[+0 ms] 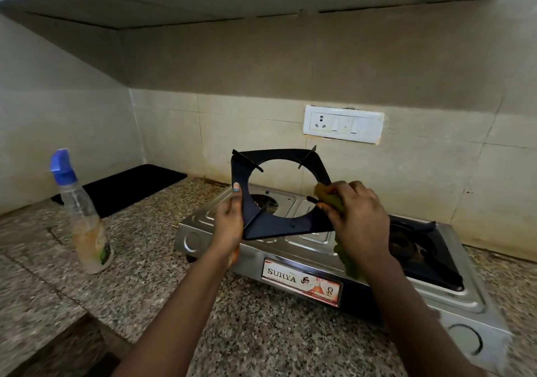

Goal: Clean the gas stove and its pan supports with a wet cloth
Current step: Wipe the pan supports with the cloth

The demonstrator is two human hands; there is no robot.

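Fingers (237, 188) above "SURYA" stove label (301, 282)

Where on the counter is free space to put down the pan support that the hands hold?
Bare granite countertop lies between the spray bottle and the gas stove, and in front of the stove. The stove's right side is taken by the second pan support.

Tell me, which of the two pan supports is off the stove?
The left-burner pan support, held up tilted between both hands; the other pan support sits on the stove's right burner.

"SURYA" reads on the label (301, 282) on the gas stove's (465, 298) front panel; its smaller print is illegible.
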